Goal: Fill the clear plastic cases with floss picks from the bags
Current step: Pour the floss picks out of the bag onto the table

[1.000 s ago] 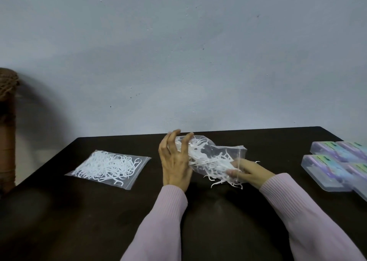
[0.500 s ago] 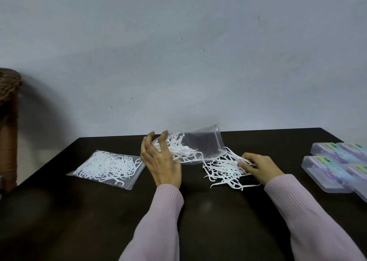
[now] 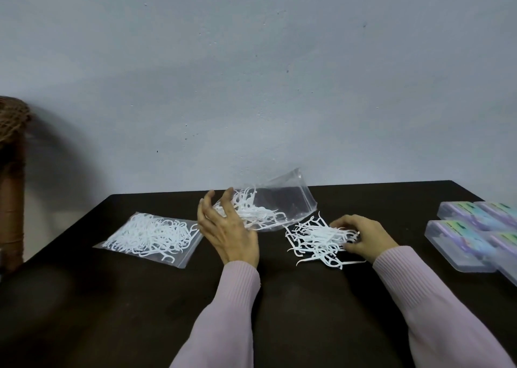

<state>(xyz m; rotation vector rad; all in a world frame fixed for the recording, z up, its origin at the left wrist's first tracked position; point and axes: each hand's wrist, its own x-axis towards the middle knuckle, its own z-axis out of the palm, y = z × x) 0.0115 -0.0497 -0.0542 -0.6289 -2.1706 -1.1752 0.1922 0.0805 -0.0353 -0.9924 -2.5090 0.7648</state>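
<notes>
1. The left hand [image 3: 228,234] still grips the closed end of the open bag [image 3: 275,204], fingers curled round it; the bag's mouth tilts up toward 1 o'clock, about as half a second ago.
2. A second ago both hands held that bag; now the right hand [image 3: 361,237] has let go and rests curled on the spilled floss picks [image 3: 316,237], gathering some under its fingers.
3. The full bag [image 3: 152,234] stays flat at 9 o'clock.
4. The clear plastic cases [image 3: 458,244] remain untouched at 3 o'clock on the table [image 3: 307,325].
</notes>
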